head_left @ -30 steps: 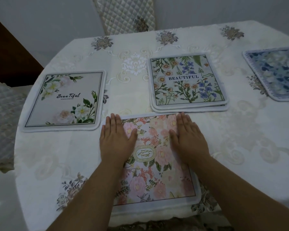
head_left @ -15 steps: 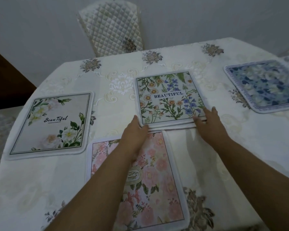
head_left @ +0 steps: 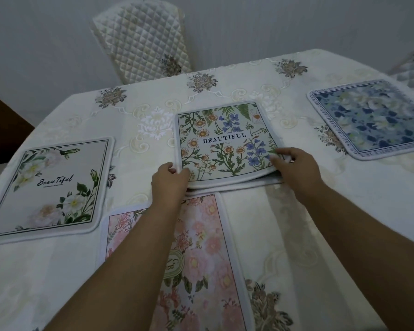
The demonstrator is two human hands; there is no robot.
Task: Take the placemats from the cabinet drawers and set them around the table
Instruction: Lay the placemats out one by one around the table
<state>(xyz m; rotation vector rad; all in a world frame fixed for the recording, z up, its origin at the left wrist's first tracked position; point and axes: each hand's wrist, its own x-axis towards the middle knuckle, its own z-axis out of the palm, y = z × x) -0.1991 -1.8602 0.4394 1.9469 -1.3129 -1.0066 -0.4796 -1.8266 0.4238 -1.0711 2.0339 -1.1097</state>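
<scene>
You have three placemats laid out singly on the table point(head_left: 344, 211): the white-flower mat point(head_left: 50, 185) on your left, the pink mat point(head_left: 201, 247) at the near edge in front of you, and the blue mat point(head_left: 373, 120) on the far right. What is left sits in the stack point(head_left: 234, 185) at the middle of the table, just beyond the pink mat. Your left hand point(head_left: 170, 177) pinches the near left corner of the top mat point(head_left: 225, 142), the one with daisies and blue flowers. Your right hand point(head_left: 294, 168) grips its near right corner with the fingers curled over the edge. That near edge is raised a little off the mats under it, so I judge you are starting to peel this one away for its own place. At least one more mat lies below, though the edges are too close together to count them. The far side by the quilted chair point(head_left: 139, 39) has no mat yet, so it looks like the next spot. I put you roughly halfway or a bit past it.
</scene>
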